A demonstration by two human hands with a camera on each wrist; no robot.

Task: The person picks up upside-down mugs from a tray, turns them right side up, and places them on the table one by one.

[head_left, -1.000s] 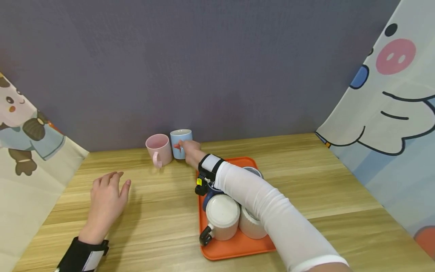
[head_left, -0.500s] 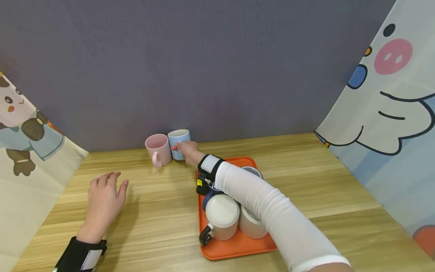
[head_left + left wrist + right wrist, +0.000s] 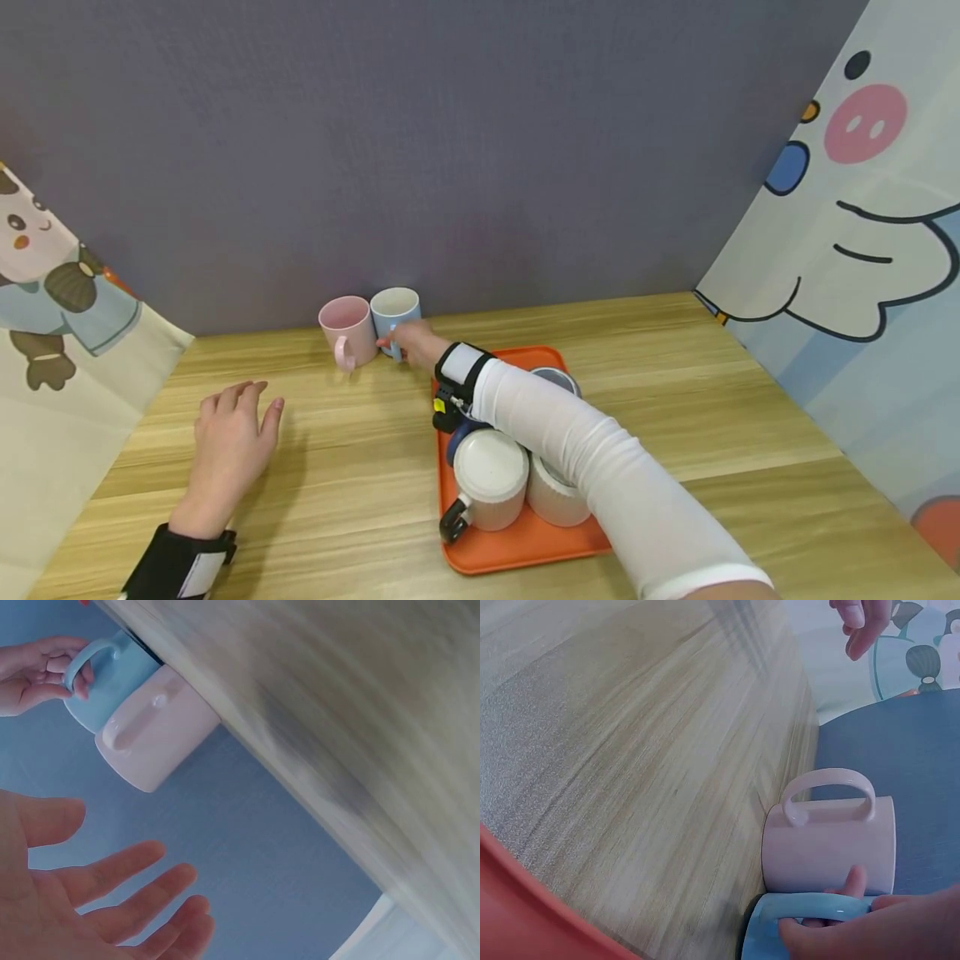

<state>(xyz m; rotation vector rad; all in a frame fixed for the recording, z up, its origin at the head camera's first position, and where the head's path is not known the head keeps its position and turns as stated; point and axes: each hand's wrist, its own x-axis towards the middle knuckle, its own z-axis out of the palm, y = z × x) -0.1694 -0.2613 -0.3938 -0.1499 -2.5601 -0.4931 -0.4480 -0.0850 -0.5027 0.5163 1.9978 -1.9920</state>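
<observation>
A light blue mug [image 3: 390,312] stands upright against the left side of my right hand [image 3: 416,340], next to a pink mug [image 3: 351,329] by the back wall. In the right wrist view, the fingers and thumb of this hand [image 3: 885,930] are curled at the blue mug's handle [image 3: 817,906], one fingertip showing beyond it. The two mugs touch or nearly touch, handles facing the front. My left hand [image 3: 234,442] hovers over the table at the left, holding nothing; its fingers [image 3: 142,904] are spread and relaxed in the left wrist view.
Under my right forearm lies an orange tray [image 3: 525,557]. It bears a white mug with a black handle [image 3: 491,475], another white mug [image 3: 555,496], a dark blue piece [image 3: 462,437] and a grey-rimmed mug [image 3: 558,379], partly hidden. A grey wall [image 3: 480,167] closes the back.
The blue mug has shifted left, up to the pink mug. My right hand has slid lower along the blue mug, showing more of its side and handle. The left hand has barely moved.
</observation>
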